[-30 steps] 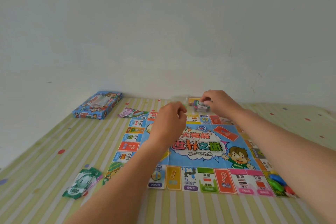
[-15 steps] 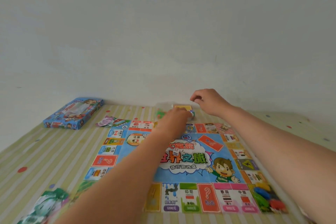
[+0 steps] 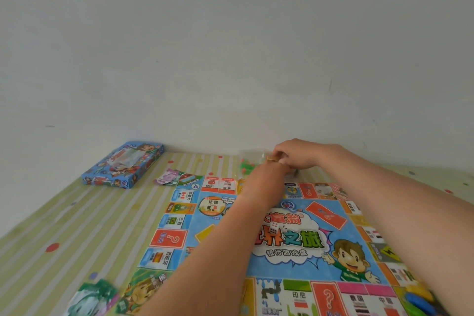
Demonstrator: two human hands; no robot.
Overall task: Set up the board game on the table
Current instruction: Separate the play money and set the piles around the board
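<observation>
The colourful game board (image 3: 289,264) lies flat on the striped tablecloth (image 3: 77,226), with a white die (image 3: 274,227) near its middle. Both my arms reach over it to its far edge. My right hand (image 3: 297,155) has curled fingers pinching a small orange stack of cards (image 3: 271,159). My left hand (image 3: 266,169) sits right against it, seen end-on with its fingers hidden. Just left of the hands lies a clear plastic bag (image 3: 247,165) holding small green pieces.
The blue game box (image 3: 123,164) lies at the back left by the wall. Purple paper money (image 3: 168,177) sits near the board's far left corner, green paper money (image 3: 92,297) at the front left. Blue and green tokens (image 3: 420,300) rest on the board's near right corner.
My left hand has stretched forward across the board to meet my right hand at the far edge. The orange cards now show between the two hands.
</observation>
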